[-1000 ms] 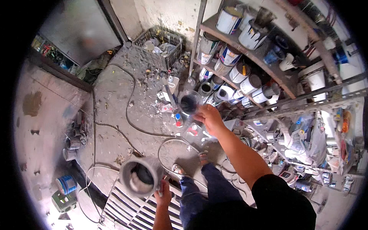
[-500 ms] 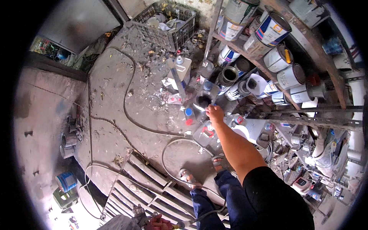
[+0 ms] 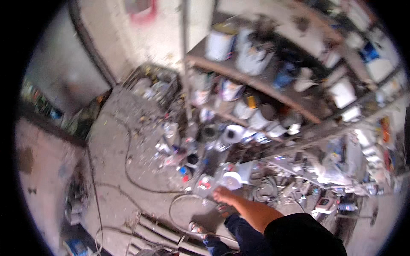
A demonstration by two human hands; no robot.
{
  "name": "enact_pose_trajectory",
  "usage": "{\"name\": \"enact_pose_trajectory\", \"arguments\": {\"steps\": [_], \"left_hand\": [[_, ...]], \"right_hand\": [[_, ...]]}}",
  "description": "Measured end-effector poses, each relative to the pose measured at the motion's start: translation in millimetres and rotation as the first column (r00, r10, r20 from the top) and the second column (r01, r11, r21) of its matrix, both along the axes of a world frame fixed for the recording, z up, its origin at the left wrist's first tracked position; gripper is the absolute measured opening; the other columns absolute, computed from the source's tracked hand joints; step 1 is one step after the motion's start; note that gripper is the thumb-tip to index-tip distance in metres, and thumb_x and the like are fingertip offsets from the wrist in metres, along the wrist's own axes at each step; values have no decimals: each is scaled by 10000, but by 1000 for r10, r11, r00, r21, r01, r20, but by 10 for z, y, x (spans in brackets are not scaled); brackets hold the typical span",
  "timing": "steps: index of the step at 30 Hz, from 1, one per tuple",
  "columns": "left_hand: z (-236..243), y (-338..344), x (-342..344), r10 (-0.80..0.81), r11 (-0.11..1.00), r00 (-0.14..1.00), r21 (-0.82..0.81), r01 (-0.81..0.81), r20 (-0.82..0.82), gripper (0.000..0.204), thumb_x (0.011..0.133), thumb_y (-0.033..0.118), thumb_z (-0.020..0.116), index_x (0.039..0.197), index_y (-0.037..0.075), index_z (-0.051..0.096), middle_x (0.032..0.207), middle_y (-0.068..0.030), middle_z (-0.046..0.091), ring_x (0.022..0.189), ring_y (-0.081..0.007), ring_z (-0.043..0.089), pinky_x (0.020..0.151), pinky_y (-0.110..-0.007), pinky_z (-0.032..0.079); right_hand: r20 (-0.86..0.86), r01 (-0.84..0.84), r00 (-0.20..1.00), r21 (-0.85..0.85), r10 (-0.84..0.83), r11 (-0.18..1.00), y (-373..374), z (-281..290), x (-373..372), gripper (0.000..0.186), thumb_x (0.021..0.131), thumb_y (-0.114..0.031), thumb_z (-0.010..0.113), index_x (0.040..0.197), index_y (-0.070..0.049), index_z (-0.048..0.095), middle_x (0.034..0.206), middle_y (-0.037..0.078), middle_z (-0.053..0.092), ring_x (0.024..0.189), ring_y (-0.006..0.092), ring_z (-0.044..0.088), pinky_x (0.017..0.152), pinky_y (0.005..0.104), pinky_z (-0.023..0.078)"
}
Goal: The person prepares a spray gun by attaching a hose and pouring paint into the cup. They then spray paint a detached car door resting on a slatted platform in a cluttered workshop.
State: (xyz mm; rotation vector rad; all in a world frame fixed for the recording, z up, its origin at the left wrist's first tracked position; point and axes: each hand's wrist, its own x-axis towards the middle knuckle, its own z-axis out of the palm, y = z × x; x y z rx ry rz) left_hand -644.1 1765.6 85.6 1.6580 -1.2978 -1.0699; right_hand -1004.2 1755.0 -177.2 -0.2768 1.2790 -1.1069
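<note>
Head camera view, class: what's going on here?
A person's bare right hand is low beside a translucent container with red markings on the cluttered floor; blur hides whether it touches or holds anything. The left hand is out of view. What looks like a dark-mouthed cup stands near a blue cap. Cans line the shelves beyond.

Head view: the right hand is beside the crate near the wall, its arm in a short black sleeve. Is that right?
Not the place: the head view shows the right hand beside the translucent container with red markings, well short of the crate. Its arm is in a short black sleeve.
</note>
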Motion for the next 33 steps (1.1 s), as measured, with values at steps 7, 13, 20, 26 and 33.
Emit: {"name": "enact_pose_trajectory", "arguments": {"steps": [7, 13, 20, 26, 33], "left_hand": [[406, -36, -390, -29, 999, 991, 25, 33, -131, 231, 880, 170, 566, 1087, 70, 556, 808, -54, 560, 652, -170, 491, 517, -286, 435], [1228, -144, -1104, 54, 964, 965, 264, 16, -257, 330, 907, 289, 590, 1145, 61, 568, 884, -91, 602, 744, -203, 551, 588, -338, 481], [1159, -281, -1320, -71, 945, 933, 275, 176, -353, 235, 902, 282, 636, 988, 76, 562, 684, -39, 507, 566, -163, 448, 478, -322, 382], [1462, -149, -1628, -158, 930, 928, 264, 254, -337, 234, 897, 276, 635, 992, 106, 504, 679, -45, 502, 542, -156, 421, 467, -315, 373], [1432, 20, -1772, -229, 910, 888, 237, 341, -399, 269, 903, 270, 616, 1073, 95, 502, 745, -52, 524, 608, -162, 449, 504, -332, 405]], "right_hand": [[-718, -146, 647, 212, 256, 966, 858, 2234, -803, 382, 993, -362, 406, 976, -11, 557, 722, 92, 609, 660, 171, 645, 595, 351, 511], [-789, 229, 580, -82, -204, 970, 1626, 3505, -1568, 185, 915, -190, 543, 949, -9, 566, 795, 112, 622, 695, 217, 653, 610, 355, 504], [-808, 552, 256, -329, -531, 766, 2637, 4842, -2008, 178, 869, -175, 653, 888, -16, 576, 726, 67, 604, 623, 150, 586, 592, 322, 482], [-758, 743, 74, -391, -648, 543, 3591, 5333, -2262, 255, 933, -260, 592, 836, -26, 569, 620, 35, 560, 567, 120, 549, 544, 305, 446], [-702, 688, -185, -592, -688, 419, 4784, 5264, -2210, 108, 924, -92, 544, 1003, -18, 546, 849, 49, 601, 778, 130, 595, 703, 280, 490]]}}
